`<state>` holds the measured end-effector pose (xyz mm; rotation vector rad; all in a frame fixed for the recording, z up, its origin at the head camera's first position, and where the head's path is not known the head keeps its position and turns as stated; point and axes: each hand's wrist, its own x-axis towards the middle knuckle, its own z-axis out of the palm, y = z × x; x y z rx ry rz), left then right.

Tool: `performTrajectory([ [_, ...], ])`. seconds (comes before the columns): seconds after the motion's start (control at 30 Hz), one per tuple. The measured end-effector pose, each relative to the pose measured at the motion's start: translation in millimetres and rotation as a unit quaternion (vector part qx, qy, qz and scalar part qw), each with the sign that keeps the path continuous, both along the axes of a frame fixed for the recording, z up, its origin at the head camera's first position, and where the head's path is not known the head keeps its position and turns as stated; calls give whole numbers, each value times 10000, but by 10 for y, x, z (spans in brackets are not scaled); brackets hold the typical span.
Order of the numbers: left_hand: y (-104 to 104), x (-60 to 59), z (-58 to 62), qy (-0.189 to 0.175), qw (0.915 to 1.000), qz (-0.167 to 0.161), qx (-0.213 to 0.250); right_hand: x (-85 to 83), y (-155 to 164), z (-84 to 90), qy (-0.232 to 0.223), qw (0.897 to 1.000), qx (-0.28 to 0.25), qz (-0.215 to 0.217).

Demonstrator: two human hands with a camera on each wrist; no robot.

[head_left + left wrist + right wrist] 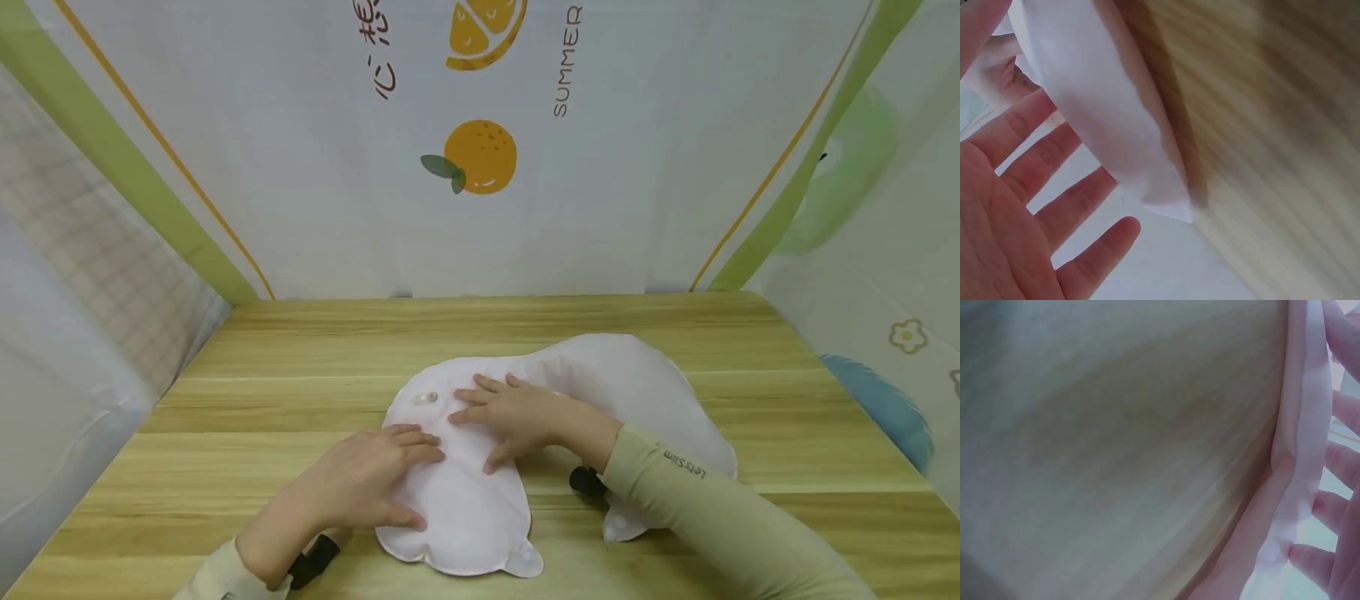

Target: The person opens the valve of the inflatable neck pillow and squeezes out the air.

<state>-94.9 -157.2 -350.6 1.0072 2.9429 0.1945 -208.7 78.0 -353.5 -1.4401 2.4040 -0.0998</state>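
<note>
A pale pinkish-white inflatable neck pillow (472, 521), U-shaped, lies on the wooden table with its open side towards me. Near its far left edge sits a small clear valve (427, 398). My left hand (360, 479) rests with spread fingers on the left edge of the pillow's left arm. On the same arm, from the inner side, my right hand (521, 418) lies with its fingers fanned over the top. In the left wrist view, the fingertips touch the edge of the pillow (1085, 81). The right wrist view shows spread fingers against the pillow's seamed edge (1310, 419).
The wooden table (247, 400) runs back to a white curtain (337, 208) printed with oranges and lettering. Patterned cloth hangs at both sides. The right sleeve (697, 500) crosses over the pillow's right arm. Black wrist devices (315, 562) sit under both wrists.
</note>
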Motion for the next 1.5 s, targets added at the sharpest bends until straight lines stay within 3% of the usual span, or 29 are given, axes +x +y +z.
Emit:
performTrajectory([
  [0.67, -45, -76, -71, -840, 9961, -150, 241, -31, -19, -72, -90, 9999, 133, -40],
  [1.5, -70, -60, -120, -909, 9947, -231, 420, -43, -35, -95, -193, 9986, 488, -80],
])
